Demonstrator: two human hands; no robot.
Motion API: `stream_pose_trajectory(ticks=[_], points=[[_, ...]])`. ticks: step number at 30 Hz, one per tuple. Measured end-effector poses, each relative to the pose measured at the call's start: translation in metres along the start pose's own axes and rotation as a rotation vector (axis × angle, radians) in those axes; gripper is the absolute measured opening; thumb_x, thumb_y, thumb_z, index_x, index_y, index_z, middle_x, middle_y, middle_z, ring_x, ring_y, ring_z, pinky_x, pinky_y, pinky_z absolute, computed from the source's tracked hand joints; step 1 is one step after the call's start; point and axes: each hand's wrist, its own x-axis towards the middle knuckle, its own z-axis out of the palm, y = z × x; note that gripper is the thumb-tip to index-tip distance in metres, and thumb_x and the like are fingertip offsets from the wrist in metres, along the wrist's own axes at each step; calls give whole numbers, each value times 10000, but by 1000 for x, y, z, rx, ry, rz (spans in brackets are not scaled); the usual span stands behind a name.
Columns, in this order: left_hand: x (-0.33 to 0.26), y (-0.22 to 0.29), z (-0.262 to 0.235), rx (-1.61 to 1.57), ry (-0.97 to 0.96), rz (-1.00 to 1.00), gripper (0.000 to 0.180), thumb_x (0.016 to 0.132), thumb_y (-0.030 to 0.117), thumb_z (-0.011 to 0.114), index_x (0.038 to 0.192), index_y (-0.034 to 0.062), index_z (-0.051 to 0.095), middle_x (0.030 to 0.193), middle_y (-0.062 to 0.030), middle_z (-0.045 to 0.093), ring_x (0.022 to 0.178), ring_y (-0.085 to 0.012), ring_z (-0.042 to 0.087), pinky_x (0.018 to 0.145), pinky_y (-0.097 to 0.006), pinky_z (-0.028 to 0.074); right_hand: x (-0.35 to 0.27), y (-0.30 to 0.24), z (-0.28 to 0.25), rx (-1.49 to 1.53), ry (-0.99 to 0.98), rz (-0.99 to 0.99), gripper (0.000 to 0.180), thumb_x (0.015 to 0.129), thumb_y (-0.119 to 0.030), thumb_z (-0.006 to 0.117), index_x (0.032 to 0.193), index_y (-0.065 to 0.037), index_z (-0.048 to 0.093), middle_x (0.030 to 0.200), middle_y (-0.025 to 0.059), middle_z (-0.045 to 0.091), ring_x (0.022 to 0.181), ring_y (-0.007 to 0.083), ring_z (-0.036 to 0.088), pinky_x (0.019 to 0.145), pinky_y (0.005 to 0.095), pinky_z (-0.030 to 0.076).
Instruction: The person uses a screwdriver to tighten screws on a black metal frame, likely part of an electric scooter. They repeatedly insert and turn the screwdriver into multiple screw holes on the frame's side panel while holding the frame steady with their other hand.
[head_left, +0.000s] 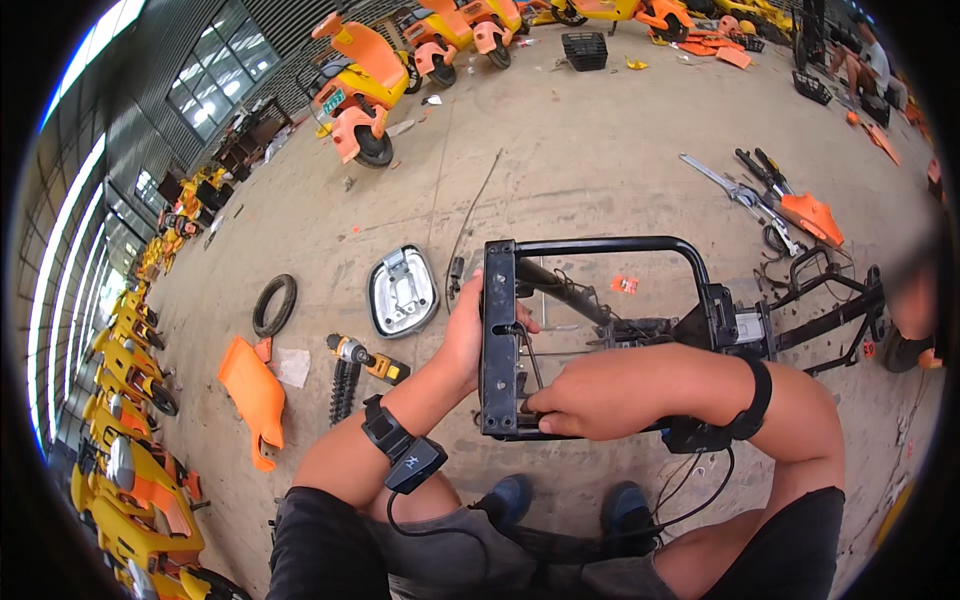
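Above the concrete floor (450, 200), directly before the person: a black metal frame (610, 244), its flat end plate (499, 365) nearest the left arm and its far end running off to the right.
Left grip: hand (463, 330) clasped about the outer edge of the end plate, with fingertips showing through the opening behind it; judged to be steadying the frame.
Right grip: hand (578, 398) inside the frame, fingers curled near the lower part of the end plate, beside a thin dark rod (531, 358). Whether the fingers pinch the rod or merely touch it cannot be told.
Step in hand: judged to be close handwork at the inner side of the end plate, one hand bracing and the other working.
Next move calls for: in this inspector's judgement, a firm left hold and small, careful right-finger movements, since the opening is narrow and partly hidden by the right hand.
Floor, left: yellow-and-black power drill (372, 361) lying beside a black coil spring (344, 388); near them, a silver tray-like part (403, 290), a tire (274, 305) and an orange panel (252, 390).
Floor, right: long-handled tools (760, 178) near an orange piece (812, 218), apart from both hands.
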Motion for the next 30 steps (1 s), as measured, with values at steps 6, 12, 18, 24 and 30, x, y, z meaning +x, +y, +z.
stream_pose_trajectory(ticks=[6,12,18,24,30], points=[[-1,0,4,0,61,-18,698,1012,607,263,866,31,629,770,-124,645,773,-268,657,720,-376,518,-13,4,-7,-91,8,66,358,1010,-342,495,998,-27,664,833,218,672,851,416,643,767,518,491],[-7,5,6,43,87,-20,697,1010,612,272,902,19,622,820,-139,646,780,-310,669,726,-408,546,-36,19,-28,-180,112,209,385,985,-356,498,947,-35,708,871,201,691,865,410,646,770,504,502],[-8,7,10,49,83,-29,704,1009,607,255,911,13,620,823,-155,640,822,-319,664,761,-428,539,-34,30,-44,221,408,99,338,1006,-307,542,929,-21,705,760,72,694,717,178,657,682,329,505],[-8,7,8,70,67,-31,709,1001,616,252,926,9,611,840,-171,657,835,-311,660,768,-427,521,-12,35,-47,641,599,46,372,1029,-283,507,902,29,665,723,70,679,645,148,667,653,309,516],[-5,6,4,43,41,-63,701,999,622,233,884,29,587,821,-148,638,855,-315,655,771,-434,517,12,37,-55,800,774,120,388,1052,-270,443,971,64,622,709,105,665,587,175,668,586,312,511]])
